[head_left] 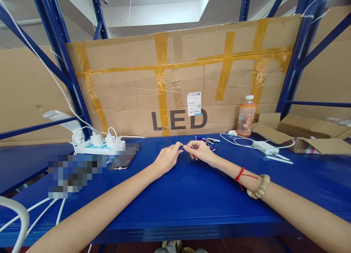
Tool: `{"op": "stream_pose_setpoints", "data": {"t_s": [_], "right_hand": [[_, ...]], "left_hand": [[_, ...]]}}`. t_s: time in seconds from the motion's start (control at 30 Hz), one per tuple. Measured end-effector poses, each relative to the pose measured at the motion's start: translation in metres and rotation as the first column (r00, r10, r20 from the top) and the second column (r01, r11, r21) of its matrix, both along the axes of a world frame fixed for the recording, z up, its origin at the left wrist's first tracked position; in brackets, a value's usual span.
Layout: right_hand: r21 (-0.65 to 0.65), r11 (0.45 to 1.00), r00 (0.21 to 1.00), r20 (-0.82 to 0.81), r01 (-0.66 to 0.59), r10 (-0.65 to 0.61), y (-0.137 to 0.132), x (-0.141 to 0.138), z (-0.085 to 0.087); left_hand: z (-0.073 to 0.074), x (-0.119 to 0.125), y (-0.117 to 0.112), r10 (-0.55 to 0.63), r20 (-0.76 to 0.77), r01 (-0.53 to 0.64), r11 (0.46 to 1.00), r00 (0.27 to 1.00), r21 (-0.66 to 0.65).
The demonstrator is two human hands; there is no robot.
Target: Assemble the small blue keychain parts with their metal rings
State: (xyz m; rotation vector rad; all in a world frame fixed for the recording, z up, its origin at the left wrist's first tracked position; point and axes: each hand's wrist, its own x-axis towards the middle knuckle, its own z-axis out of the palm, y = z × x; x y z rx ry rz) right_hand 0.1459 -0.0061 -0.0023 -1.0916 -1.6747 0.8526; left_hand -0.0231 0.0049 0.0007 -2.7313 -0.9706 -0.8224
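Observation:
Both arms reach out over a blue metal shelf [192,194]. My left hand [168,157] and my right hand [199,151] meet at the middle of the shelf, fingers pinched together on a small blue pen [181,148] held between them. Just behind my right hand lies a small heap of several more pens [206,140], blue and white. My right wrist wears a red string and a bead bracelet [260,187].
A power strip [98,146] with white chargers and a phone [121,162] sit at the left. An orange drink bottle [246,116], a white adapter with cable [265,147] and an open carton [301,134] stand at the right. A taped cardboard sheet marked LED [181,84] backs the shelf.

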Motion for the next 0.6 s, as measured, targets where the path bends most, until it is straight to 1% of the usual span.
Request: {"op": "stream_pose_setpoints", "data": {"t_s": [0.13,0.27,0.4,0.6], "right_hand": [[0.000,1.000,1.000,-0.010,-0.015,0.015,0.0000,0.0004,0.0000],[0.001,1.000,1.000,-0.016,-0.023,0.023,0.0012,0.0009,-0.0007],[0.011,1.000,1.000,-0.002,-0.022,0.022,0.0019,0.0012,-0.0011],[0.048,0.999,1.000,0.031,-0.001,0.000,0.0007,0.0003,0.0001]], "left_hand": [[0.0003,0.0003,-0.0003,-0.016,0.006,0.016,1.000,1.000,-0.002],[-0.0029,0.0002,0.0033,-0.041,0.017,0.041,0.999,0.999,0.016],[-0.0063,0.0002,0.0071,-0.024,0.030,0.023,0.999,0.999,0.049],[-0.0045,0.0007,0.0056,0.021,0.015,-0.021,1.000,1.000,0.018]]}}
